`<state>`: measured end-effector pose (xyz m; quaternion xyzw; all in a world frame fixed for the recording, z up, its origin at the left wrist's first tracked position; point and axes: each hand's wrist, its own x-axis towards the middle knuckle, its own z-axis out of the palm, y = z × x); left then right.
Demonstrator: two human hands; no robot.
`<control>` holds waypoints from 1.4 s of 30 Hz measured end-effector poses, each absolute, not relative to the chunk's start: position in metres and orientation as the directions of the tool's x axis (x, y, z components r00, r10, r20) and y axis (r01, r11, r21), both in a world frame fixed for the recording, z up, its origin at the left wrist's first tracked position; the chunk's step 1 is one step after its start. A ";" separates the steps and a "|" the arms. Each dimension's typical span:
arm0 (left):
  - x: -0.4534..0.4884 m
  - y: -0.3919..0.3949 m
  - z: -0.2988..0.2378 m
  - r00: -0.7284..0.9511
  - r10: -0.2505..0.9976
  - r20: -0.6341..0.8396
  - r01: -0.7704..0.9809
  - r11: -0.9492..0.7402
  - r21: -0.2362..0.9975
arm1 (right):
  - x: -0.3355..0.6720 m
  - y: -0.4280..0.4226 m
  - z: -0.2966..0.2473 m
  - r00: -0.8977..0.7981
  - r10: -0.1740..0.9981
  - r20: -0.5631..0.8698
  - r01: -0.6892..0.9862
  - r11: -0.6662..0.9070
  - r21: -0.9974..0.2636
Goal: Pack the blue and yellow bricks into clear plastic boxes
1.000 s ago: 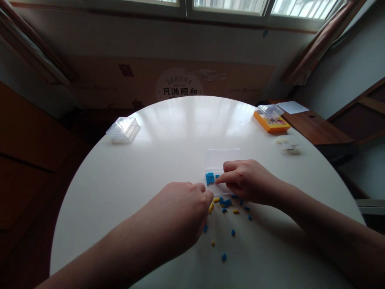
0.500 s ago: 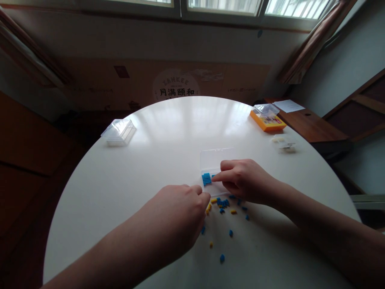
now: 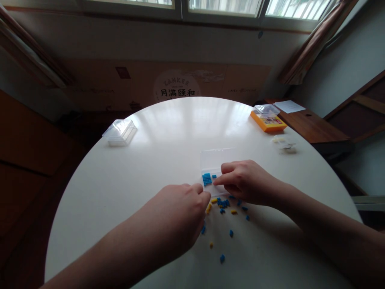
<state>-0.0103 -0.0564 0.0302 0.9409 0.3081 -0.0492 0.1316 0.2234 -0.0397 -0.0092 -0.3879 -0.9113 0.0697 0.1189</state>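
A small clear plastic box (image 3: 214,158) lies open near the middle of the round white table (image 3: 168,136). Inside it sits a block of blue beads (image 3: 207,179). My right hand (image 3: 246,180) rests on the box, its index finger stretched toward the blue beads and the other fingers curled. My left hand (image 3: 177,214) is closed in a loose fist at the box's near left corner; what it holds is hidden. Several loose blue and yellow beads (image 3: 224,204) lie scattered on the table just below the box.
A closed clear box (image 3: 119,131) sits at the far left of the table. An orange box with a clear lid (image 3: 267,119) stands at the far right, with a small clear packet (image 3: 284,143) near it. A brown side desk (image 3: 313,126) with paper is beyond the right edge.
My right index finger has drawn back slightly to the right from the blue block. My left hand has barely moved. The view shifted a little.
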 end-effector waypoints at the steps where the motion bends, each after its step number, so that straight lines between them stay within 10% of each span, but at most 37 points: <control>1: -0.010 -0.056 0.030 0.807 0.564 -0.175 0.591 -0.776 0.220 | 0.223 -0.039 -0.010 -0.673 0.722 0.161 0.690 0.691 -0.218; 42: -0.012 -0.054 0.036 0.797 0.574 -0.187 0.604 -0.759 0.243 | 0.218 -0.047 -0.007 -0.508 0.849 0.147 0.832 0.527 -0.173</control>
